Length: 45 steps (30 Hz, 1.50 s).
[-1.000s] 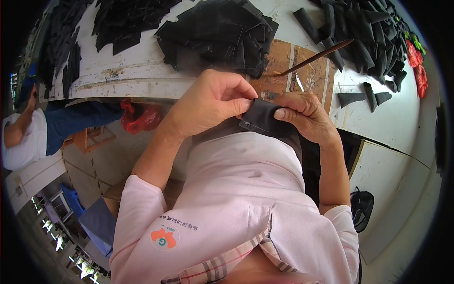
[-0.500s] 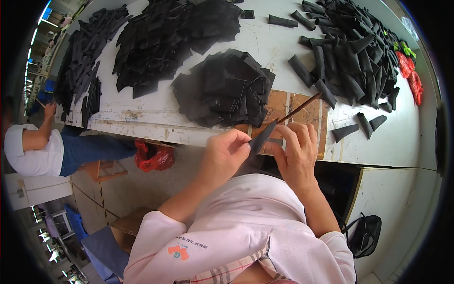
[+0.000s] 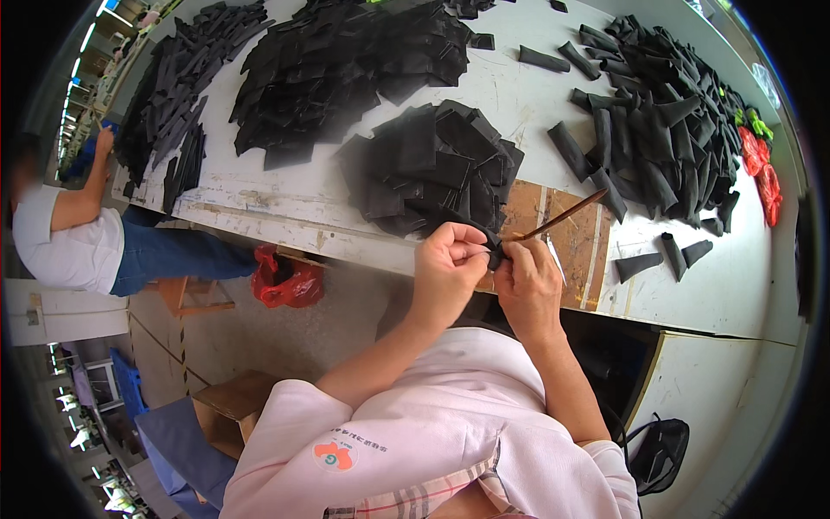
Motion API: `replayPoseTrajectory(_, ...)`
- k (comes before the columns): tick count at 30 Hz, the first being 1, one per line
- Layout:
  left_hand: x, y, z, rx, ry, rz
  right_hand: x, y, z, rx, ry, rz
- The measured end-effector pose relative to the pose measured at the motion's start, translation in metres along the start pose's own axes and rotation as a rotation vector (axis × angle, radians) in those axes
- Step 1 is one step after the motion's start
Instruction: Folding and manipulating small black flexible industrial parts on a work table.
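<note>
Close together at the table's front edge, both my hands work on one small black fabric piece (image 3: 494, 246). Its edge is pinched between the thumb and fingers of my left hand (image 3: 448, 275). My right hand (image 3: 527, 281) grips the same piece from the other side, fingers closed. A thin brown stick (image 3: 566, 213) slants up and right from beside my right fingers; its lower end is hidden there. Beneath lies a brown board (image 3: 581, 264), with a slim pale object (image 3: 554, 253) just past my right hand. Straight ahead rises a heap of flat black fabric pieces (image 3: 432, 164).
Rolled black fabric tubes (image 3: 648, 121) heap up at the right. More flat black pieces (image 3: 337, 78) and narrow strips (image 3: 181, 86) cover the far left of the white table (image 3: 285, 227). A red plastic bag (image 3: 290, 281) hangs below the edge, near another person (image 3: 73, 238).
My hands have come closer together. The right fingers, spread beside the fabric before, now close on it. The piece, formerly stretched lengthwise along the stick, looks bunched between my fingers.
</note>
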<state>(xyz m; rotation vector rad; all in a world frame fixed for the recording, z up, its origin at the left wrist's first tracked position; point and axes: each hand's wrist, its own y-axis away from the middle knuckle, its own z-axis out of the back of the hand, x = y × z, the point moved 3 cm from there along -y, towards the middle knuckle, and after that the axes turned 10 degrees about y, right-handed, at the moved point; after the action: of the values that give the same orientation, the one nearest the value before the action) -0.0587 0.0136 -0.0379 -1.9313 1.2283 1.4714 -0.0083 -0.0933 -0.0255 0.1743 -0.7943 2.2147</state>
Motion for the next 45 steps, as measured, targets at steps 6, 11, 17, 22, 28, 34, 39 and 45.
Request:
replayPoseTrajectory(6, -0.007, -0.003, 0.005, 0.3, 0.509, 0.469, -0.019, 0.006, 0.002, 0.337, -1.061, -0.604)
replayPoseTrajectory(11, -0.005, 0.0, -0.003, 0.054, -0.285, -0.172, -0.003, 0.015, -0.007, 0.573, -1.98, -0.943)
replayPoseTrajectory(17, -0.004, 0.002, -0.001, 0.178, 0.106, 0.143, -0.019, 0.015, -0.007, 0.457, -1.548, -0.881)
replayPoseTrajectory(22, -0.014, 0.019, -0.018, 0.63, 0.646, 0.57, -0.011, 0.014, 0.011, 0.371, -1.792, -0.687)
replayPoseTrajectory(28, -0.028, 0.017, -0.035, 0.404, -0.057, -0.008, -0.02, -0.006, 0.038, 0.101, -1.168, -0.383)
replayPoseTrajectory(34, -0.056, -0.001, -0.06, 0.263, 0.271, 0.097, -0.02, -0.041, 0.077, 0.025, -0.695, -0.277)
replayPoseTrajectory(39, -0.089, -0.026, -0.09, 0.773, 1.062, 0.542, -0.025, -0.084, 0.101, 0.164, -0.87, -0.328)
replayPoseTrajectory(45, -0.024, -0.052, -0.079, 0.439, 1.305, 0.889, -0.068, -0.058, 0.033, 0.46, -1.447, -0.697)
